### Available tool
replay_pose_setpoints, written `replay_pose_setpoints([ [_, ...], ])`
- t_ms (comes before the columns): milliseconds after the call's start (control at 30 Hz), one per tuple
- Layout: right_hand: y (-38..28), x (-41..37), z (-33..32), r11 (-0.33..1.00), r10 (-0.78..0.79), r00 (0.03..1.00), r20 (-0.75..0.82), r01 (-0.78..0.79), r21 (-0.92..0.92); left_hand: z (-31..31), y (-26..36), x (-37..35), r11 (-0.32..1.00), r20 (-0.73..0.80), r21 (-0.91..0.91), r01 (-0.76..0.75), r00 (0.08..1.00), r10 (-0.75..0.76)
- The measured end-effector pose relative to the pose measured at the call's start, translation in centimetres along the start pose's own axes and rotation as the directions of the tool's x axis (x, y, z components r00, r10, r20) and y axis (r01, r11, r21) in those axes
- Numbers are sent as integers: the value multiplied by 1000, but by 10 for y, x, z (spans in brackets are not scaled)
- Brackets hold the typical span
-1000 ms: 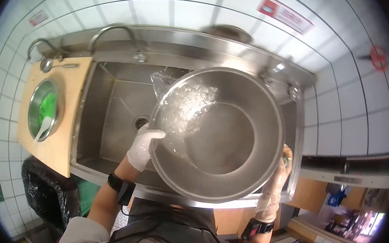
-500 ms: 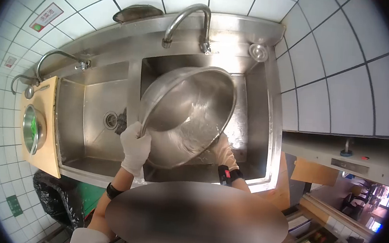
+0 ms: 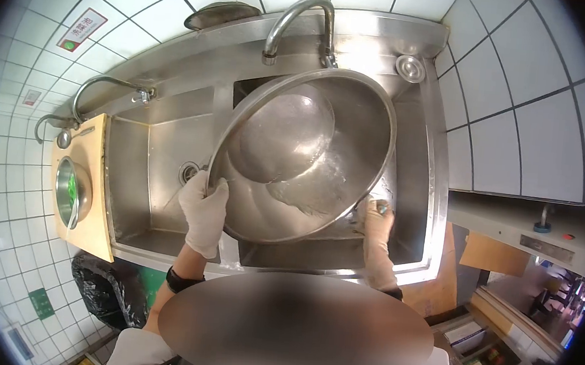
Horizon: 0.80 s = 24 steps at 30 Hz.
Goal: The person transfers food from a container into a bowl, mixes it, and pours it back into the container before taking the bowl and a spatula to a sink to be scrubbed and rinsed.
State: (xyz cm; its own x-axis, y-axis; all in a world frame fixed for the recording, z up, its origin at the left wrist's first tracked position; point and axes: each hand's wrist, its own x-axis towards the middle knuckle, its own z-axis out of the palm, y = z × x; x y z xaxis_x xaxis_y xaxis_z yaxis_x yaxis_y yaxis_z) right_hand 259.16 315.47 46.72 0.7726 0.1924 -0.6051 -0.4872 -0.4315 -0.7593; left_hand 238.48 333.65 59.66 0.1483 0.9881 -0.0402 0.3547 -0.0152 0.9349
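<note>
A large steel mixing bowl (image 3: 309, 149) is held tilted over the right sink basin (image 3: 414, 186), with a little water pooled low in it. My left hand (image 3: 203, 213), in a white glove, grips the bowl's left rim. My right hand (image 3: 376, 224), gloved too, grips the right rim near the bottom and seems to hold a small sponge against it. A curved faucet (image 3: 300, 16) arches just above the bowl's far edge.
The left sink basin (image 3: 147, 170) has a drain. A wooden board (image 3: 97, 186) at the far left carries a small steel bowl (image 3: 69, 194) with something green in it. Two more faucets stand at the back left. A black bin bag (image 3: 106, 288) sits below.
The bowl has tipped back so its opening faces me more. My right hand came out from under it and now holds the right rim. The left hand keeps its grip.
</note>
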Motion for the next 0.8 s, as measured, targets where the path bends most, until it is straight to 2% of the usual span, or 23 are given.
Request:
replay_pose_setpoints([
  [33,-4,-4,3,1000,1,1000,0,-1,3,0,-2,-2,1000,42,-18,-9,999,10],
  [67,-9,-4,5,952,-307,950,52,306,17,-1,-5,-3,999,88,-38,-15,996,18],
  [100,-13,-1,7,811,-585,806,93,584,42,1,-10,-2,987,109,90,-133,986,123],
  [133,-14,17,11,773,-619,751,228,634,9,3,-16,-3,988,119,84,-132,985,121],
  [167,-31,24,22,518,-766,587,263,805,-290,6,-21,-4,963,149,175,-205,972,179],
  [200,-50,28,34,271,-821,438,367,864,-424,9,-24,-4,923,183,262,-281,954,239],
  [233,-41,48,47,112,-762,440,475,813,-572,14,-22,-5,923,190,253,-290,950,247],
  [267,-14,69,71,61,-697,504,510,750,-658,22,-18,-8,902,203,252,-350,931,305],
  [300,1,60,86,-110,-677,481,557,682,-723,28,-15,-11,877,216,252,-408,908,360],
  [333,29,46,105,-14,-732,507,456,657,-753,35,-10,-13,876,225,245,-415,903,365],
  [367,50,34,123,259,-612,677,409,660,-705,43,-5,-12,876,229,261,-406,907,353],
  [400,75,15,149,463,-612,748,256,602,-651,48,-2,-10,875,232,279,-396,912,339],
  [433,68,-5,160,537,-383,847,368,529,-657,51,-10,-6,886,250,260,-385,913,323],
  [467,68,-27,172,654,-411,825,389,564,-504,54,-16,-6,885,254,257,-389,910,326],
  [500,84,-26,190,902,-269,720,639,421,-94,55,-21,-6,891,256,236,-388,909,328],
  [533,84,-36,187,904,-268,723,637,417,-93,54,-24,-7,896,257,217,-388,908,331],
  [567,77,-56,178,893,-351,708,613,451,-9,51,-21,-6,895,261,218,-390,907,332],
  [633,49,-106,153,844,-505,668,547,515,150,44,-13,-5,929,213,254,-271,952,219],
  [667,36,-124,144,805,-578,641,505,548,226,42,-14,-1,928,212,254,-272,952,221],
  [700,30,-132,140,760,-645,614,455,578,298,39,-15,4,980,157,113,-163,977,144],
  [733,28,-129,131,760,-646,614,455,578,298,38,-15,7,998,112,-38,-52,992,56],
  [767,26,-117,111,597,-688,397,608,785,163,34,1,8,996,89,-87,-14,996,22],
  [800,25,-101,87,356,-628,182,756,932,72,30,7,9,996,89,-90,-12,996,20],
])
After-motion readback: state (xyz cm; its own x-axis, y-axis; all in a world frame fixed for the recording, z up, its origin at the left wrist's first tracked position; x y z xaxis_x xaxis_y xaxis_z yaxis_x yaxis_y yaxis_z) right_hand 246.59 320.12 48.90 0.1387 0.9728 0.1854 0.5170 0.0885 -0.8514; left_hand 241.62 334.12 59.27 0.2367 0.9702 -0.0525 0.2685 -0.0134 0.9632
